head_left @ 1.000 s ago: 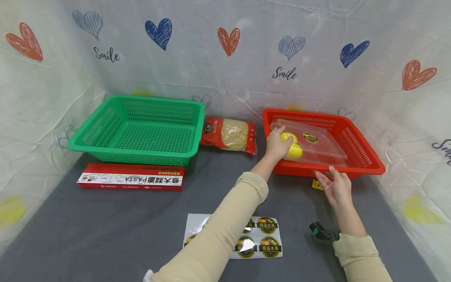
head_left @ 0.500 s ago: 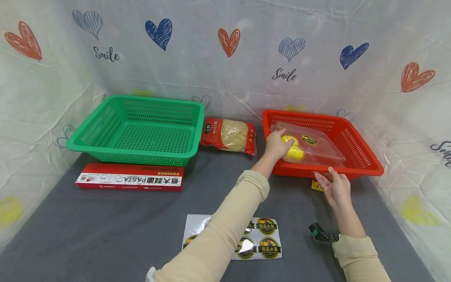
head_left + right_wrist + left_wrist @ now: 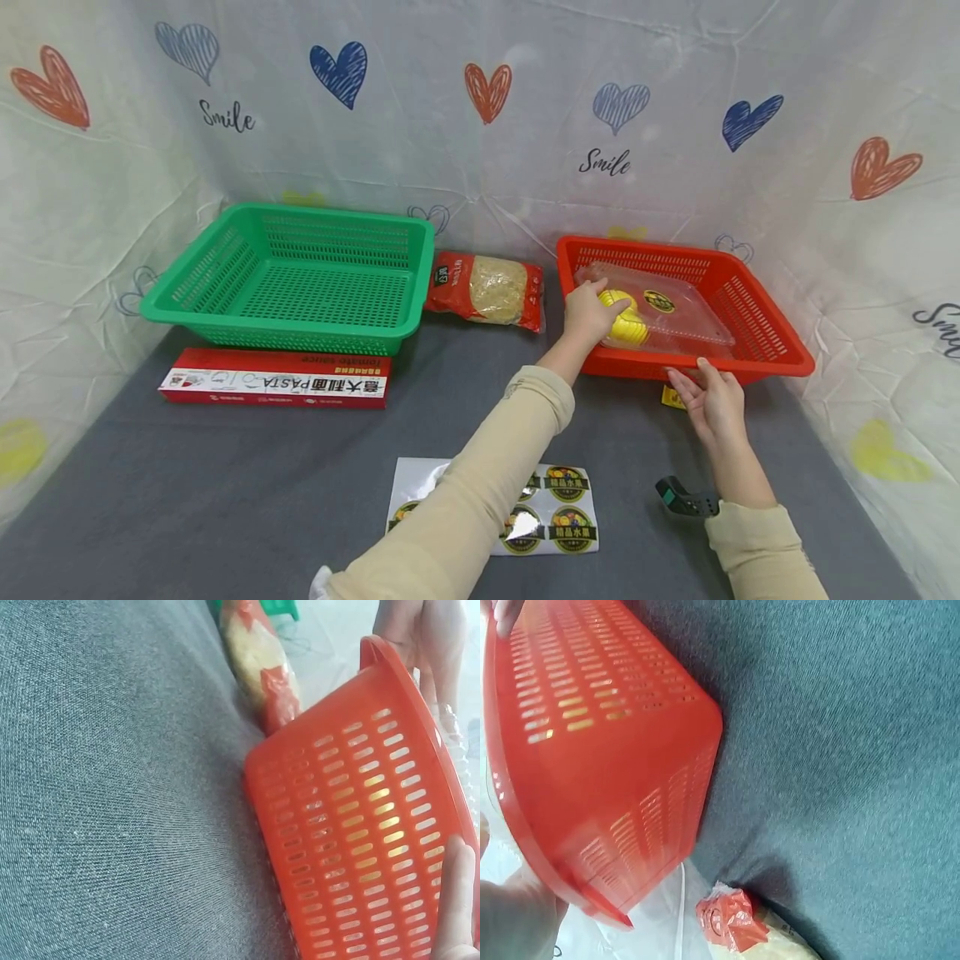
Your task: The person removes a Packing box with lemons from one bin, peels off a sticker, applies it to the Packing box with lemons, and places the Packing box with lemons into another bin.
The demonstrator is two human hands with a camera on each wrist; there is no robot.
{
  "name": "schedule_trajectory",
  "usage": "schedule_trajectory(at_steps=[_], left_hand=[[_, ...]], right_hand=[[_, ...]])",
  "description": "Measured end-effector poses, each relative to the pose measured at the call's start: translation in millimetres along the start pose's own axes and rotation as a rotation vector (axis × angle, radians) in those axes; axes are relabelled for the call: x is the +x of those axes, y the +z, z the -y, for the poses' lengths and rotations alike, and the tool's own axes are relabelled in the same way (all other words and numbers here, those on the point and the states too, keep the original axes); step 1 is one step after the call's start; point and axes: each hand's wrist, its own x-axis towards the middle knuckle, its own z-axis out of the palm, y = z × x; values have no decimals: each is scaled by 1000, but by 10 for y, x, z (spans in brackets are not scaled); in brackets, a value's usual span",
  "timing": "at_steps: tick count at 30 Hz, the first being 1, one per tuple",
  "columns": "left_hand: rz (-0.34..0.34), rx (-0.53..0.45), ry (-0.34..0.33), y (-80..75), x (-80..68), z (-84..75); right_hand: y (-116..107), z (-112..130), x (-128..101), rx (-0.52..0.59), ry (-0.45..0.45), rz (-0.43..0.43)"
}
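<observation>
In the head view my left hand point(image 3: 592, 313) grips the left end of a clear plastic box point(image 3: 686, 307), thumb on its top. Round yellow pieces with ribbed, net-like covers point(image 3: 628, 325) show under the clear plastic, and a round black-and-gold sticker point(image 3: 659, 301) is on the box. The box sits inside the red basket point(image 3: 772, 321), just below its rim. My right hand point(image 3: 720, 406) holds the basket's front rim, thumb over the top and fingers beneath. One finger point(image 3: 454, 896) lies against the outer wall in the right wrist view.
A green basket point(image 3: 330, 292) stands at the back left, with a red pasta box point(image 3: 276, 379) before it. Between the baskets lies a red bag point(image 3: 491, 287). A sticker sheet point(image 3: 573, 508) is partly under my left arm. A yellow packet point(image 3: 673, 396) pokes out under the red basket.
The clear box sits slightly lower in the red basket, with my left hand following it. My right hand stays at the front rim.
</observation>
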Motion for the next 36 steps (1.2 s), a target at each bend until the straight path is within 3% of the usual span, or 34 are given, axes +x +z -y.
schedule_trajectory(at_steps=[4,7,15,20,26,32,36], left_hand=[[-34,-53,-21,35,-21,4],[-31,-12,-15,45,-27,12],[156,119,9,20,-35,18],[215,151,37,-2,-40,30],[226,176,68,27,-46,37],[197,328,128,33,-56,38],[173,377,150,47,-65,45]], right_hand=[[0,1,0,1,2,-2],[2,-2,-1,1,2,-7],[23,-8,-27,15,3,-41],[31,-13,-30,4,1,-53],[31,-3,-26,-5,12,-65],[30,5,-21,-1,17,-65],[18,3,-22,9,15,-47]])
